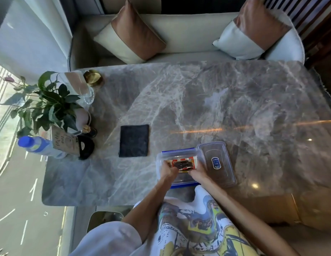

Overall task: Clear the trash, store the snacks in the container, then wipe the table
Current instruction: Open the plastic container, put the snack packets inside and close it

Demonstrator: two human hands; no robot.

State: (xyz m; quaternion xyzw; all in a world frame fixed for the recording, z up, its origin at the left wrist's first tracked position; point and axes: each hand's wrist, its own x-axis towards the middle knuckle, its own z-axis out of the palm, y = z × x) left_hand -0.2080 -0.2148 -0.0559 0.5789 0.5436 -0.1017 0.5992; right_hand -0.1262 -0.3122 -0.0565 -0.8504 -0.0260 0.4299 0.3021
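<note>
A clear plastic container (181, 179) with a blue rim stands at the near edge of the grey marble table (207, 100). Inside it lies a snack packet (182, 163) with red, white and dark print. My left hand (168, 169) grips the packet's left end and my right hand (196, 172) holds its right end, both inside the container. The clear lid (217, 163) with a blue sticker lies flat just right of the container. A dark folded cloth (133, 140) lies to the left of the container.
At the table's left edge stand a leafy plant (48, 104), a glass vase (81, 87), a gold dish (93, 77), a blue-capped bottle (36, 145), a card sign (65, 142) and a black object (86, 147). A sofa with two cushions (131, 34) lies beyond.
</note>
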